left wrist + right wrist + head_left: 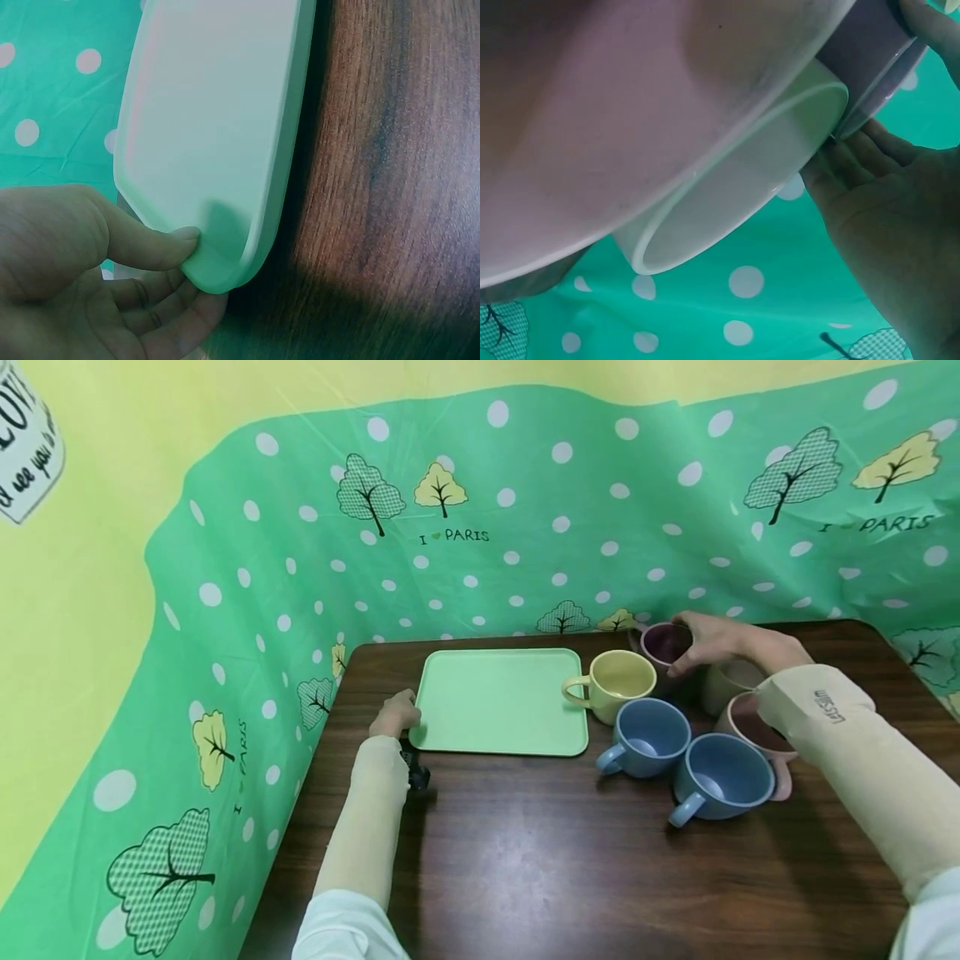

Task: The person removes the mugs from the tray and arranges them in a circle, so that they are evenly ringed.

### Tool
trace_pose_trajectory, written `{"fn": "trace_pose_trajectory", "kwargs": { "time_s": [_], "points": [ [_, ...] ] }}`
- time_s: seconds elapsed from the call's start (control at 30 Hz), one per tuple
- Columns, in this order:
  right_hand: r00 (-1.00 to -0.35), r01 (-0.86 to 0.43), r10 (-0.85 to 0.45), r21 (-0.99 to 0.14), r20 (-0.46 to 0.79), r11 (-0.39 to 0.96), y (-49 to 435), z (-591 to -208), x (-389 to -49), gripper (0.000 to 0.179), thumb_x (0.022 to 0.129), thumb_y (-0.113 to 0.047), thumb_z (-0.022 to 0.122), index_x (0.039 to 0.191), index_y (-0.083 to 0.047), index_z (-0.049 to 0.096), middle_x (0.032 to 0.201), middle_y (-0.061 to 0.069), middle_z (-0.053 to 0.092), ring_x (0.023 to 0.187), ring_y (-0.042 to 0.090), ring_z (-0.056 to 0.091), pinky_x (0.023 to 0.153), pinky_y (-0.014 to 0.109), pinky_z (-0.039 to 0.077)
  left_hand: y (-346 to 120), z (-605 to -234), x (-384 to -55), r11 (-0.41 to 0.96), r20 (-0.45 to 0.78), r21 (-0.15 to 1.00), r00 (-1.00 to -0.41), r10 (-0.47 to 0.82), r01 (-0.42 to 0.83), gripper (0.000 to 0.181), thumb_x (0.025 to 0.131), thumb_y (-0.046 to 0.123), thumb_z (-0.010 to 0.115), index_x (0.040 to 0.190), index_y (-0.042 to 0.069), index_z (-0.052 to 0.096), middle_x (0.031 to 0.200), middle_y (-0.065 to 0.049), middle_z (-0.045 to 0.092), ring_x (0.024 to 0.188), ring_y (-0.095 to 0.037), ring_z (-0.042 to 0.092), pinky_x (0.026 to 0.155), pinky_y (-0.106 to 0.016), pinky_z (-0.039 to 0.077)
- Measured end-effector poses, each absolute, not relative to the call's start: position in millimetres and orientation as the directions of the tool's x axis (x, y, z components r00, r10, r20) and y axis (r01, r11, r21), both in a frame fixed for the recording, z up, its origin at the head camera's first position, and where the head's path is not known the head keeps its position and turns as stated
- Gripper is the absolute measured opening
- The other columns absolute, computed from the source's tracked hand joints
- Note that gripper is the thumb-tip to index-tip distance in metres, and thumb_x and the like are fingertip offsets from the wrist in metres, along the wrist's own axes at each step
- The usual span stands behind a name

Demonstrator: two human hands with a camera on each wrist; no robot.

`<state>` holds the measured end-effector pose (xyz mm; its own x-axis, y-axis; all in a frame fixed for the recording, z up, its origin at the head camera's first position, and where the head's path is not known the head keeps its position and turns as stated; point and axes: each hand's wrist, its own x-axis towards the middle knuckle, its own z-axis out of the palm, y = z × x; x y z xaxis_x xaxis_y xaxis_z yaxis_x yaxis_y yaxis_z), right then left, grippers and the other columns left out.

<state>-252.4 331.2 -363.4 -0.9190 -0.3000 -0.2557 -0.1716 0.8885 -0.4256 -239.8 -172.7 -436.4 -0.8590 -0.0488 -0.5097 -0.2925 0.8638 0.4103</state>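
Note:
My left hand (pixel 395 714) holds the left edge of a light green tray (pixel 498 702). In the left wrist view, the thumb of the left hand (pixel 67 255) presses on top of the tray's corner, with curled fingers beneath. At the back right, my right hand (pixel 716 639) grips a purple mug (pixel 666 643) at its rim. The right wrist view has the right hand (pixel 892 202) around the purple mug (pixel 866 56), beside a pale mug (pixel 727 199) and a large, near pink mug (pixel 622 112).
A yellow mug (pixel 621 677) stands at the tray's right edge, its handle over the rim. Two blue mugs, one nearer the tray (pixel 651 735) and one further right (pixel 723 777), stand in front. The right arm partly covers the pale and pink mugs. Patterned green cloth (pixel 465 560) hangs behind the table.

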Motion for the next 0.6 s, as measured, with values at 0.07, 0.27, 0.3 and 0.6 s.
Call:
{"fn": "trace_pose_trajectory", "kwargs": {
  "time_s": [0.07,0.27,0.3,0.6],
  "points": [
    [-0.918,-0.178,-0.305,-0.425,-0.253,0.887,330.9,-363.5,-251.5,0.100,0.069,-0.031,0.084,0.135,0.016,0.027,0.126,0.037,0.041,0.114,0.046,0.043,0.095,0.060,0.036,-173.0,-436.1,-239.5,0.865,-0.506,0.409,-0.861,-0.051,-0.291,0.005,0.097,0.011,0.036,0.097,0.010,0.041,0.078,-0.008,0.036,0.061,-0.019,0.031,0.058,-0.033,0.031],
    [-0.914,-0.185,-0.314,-0.423,-0.257,0.887,330.6,-365.0,-249.4,0.100,0.068,-0.030,0.085,0.135,0.017,0.027,0.127,0.036,0.040,0.112,0.046,0.044,0.094,0.059,0.038,-173.1,-436.5,-237.5,0.865,-0.497,0.411,-0.867,-0.050,-0.286,0.005,0.097,0.011,0.036,0.096,0.010,0.041,0.078,-0.007,0.035,0.064,-0.020,0.031,0.060,-0.033,0.030],
    [-0.913,-0.183,-0.312,-0.422,-0.261,0.888,330.5,-364.8,-248.9,0.101,0.069,-0.030,0.085,0.136,0.017,0.026,0.127,0.036,0.040,0.113,0.046,0.043,0.094,0.059,0.037,-173.1,-436.1,-237.1,0.866,-0.495,0.413,-0.868,-0.047,-0.283,0.006,0.097,0.011,0.036,0.097,0.010,0.041,0.078,-0.007,0.035,0.064,-0.020,0.031,0.061,-0.033,0.030],
    [-0.910,-0.184,-0.317,-0.424,-0.268,0.887,331.2,-364.3,-245.9,0.102,0.068,-0.029,0.085,0.137,0.016,0.025,0.129,0.035,0.039,0.115,0.046,0.041,0.096,0.061,0.035,-173.4,-434.3,-236.5,0.865,-0.494,0.419,-0.869,-0.040,-0.278,0.010,0.098,0.011,0.036,0.103,0.010,0.044,0.079,-0.008,0.037,0.064,-0.020,0.032,0.060,-0.033,0.030]
  ]
}}
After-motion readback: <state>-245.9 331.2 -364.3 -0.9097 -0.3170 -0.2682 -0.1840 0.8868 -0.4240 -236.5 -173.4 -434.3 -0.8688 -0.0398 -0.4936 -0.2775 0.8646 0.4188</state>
